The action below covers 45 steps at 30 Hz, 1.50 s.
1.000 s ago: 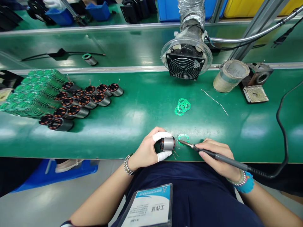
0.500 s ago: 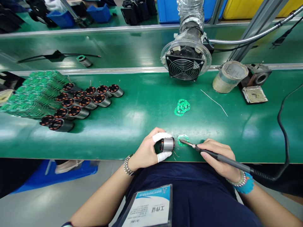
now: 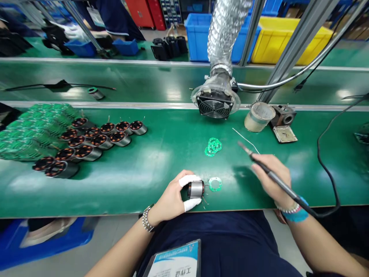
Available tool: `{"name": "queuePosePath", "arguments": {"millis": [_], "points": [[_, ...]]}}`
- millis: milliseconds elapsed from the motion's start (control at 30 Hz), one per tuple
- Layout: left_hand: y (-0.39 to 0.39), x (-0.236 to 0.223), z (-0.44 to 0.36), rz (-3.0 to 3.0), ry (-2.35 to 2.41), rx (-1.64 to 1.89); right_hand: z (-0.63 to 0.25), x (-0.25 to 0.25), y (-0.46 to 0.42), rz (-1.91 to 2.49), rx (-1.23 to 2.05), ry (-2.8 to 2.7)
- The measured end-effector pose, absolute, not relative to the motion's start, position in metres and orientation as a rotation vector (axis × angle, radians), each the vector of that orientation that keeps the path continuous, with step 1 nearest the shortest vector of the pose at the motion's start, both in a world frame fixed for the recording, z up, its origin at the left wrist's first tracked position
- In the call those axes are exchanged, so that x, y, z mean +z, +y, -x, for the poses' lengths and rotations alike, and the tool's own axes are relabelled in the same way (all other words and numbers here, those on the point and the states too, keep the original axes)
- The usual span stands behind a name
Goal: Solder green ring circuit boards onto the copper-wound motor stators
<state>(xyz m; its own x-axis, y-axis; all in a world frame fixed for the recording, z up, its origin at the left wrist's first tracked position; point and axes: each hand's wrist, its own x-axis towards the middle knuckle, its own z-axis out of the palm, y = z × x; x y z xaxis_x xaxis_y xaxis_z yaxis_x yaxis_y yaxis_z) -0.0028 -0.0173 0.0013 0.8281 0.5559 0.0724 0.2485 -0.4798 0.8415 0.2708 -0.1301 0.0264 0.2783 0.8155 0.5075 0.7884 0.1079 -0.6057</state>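
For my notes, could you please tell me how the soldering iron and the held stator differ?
The iron is long and slender; the stator is short and round. The iron is mostly dark; the stator is mostly silvery. The right hand holds the iron, the left hand the stator. Both are held.

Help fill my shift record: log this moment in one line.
Left hand: holds wire-wound cylinder | Green ring board: on bench, beside cylinder | Right hand: holds soldering iron, tip apart from ring board

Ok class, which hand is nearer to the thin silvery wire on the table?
Right. The right hand, holding the soldering iron, is close to the near end of the thin silvery wire; the left hand, holding the metal cylinder, is farther off to the left.
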Motion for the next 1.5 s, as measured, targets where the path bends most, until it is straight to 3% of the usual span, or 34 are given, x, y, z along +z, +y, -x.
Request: {"name": "queuePosePath", "arguments": {"millis": [100, 167, 333, 467, 667, 867, 967, 1100, 1367, 1500], "points": [[-0.018, -0.002, 0.004, -2.031, 0.595, 0.448, -0.319, 0.031, -0.099, 1.717, -0.373, -1.379], [-0.018, -0.004, 0.005, -1.966, 0.623, 0.455, -0.344, 0.031, -0.082, 1.772, -0.452, -1.384], [-0.018, -0.005, 0.006, -1.860, 0.670, 0.483, -0.324, 0.033, -0.085, 1.736, -0.070, -1.433], [-0.017, 0.000, 0.003, -1.865, 0.614, 0.475, -0.262, 0.036, -0.111, 1.352, 0.268, -1.872], [-0.022, 0.006, -0.006, -1.955, 0.552, 0.398, -0.229, 0.035, -0.114, 1.172, 0.266, -2.063], [-0.030, 0.001, -0.008, -2.130, 0.744, 0.493, -0.207, 0.029, -0.119, 1.413, 0.298, -1.708], [-0.033, -0.003, -0.007, -2.172, 0.818, 0.545, -0.192, 0.024, -0.122, 1.464, 0.623, -1.463], [-0.035, -0.004, -0.006, -2.204, 0.815, 0.541, -0.187, 0.021, -0.117, 1.223, 1.088, -1.261], [-0.035, -0.003, -0.006, -2.194, 0.850, 0.557, -0.192, 0.019, -0.106, 1.046, 1.131, -1.297], [-0.035, -0.002, -0.006, -2.210, 0.840, 0.551, -0.188, 0.022, -0.101, 1.217, 0.995, -1.312]]}}
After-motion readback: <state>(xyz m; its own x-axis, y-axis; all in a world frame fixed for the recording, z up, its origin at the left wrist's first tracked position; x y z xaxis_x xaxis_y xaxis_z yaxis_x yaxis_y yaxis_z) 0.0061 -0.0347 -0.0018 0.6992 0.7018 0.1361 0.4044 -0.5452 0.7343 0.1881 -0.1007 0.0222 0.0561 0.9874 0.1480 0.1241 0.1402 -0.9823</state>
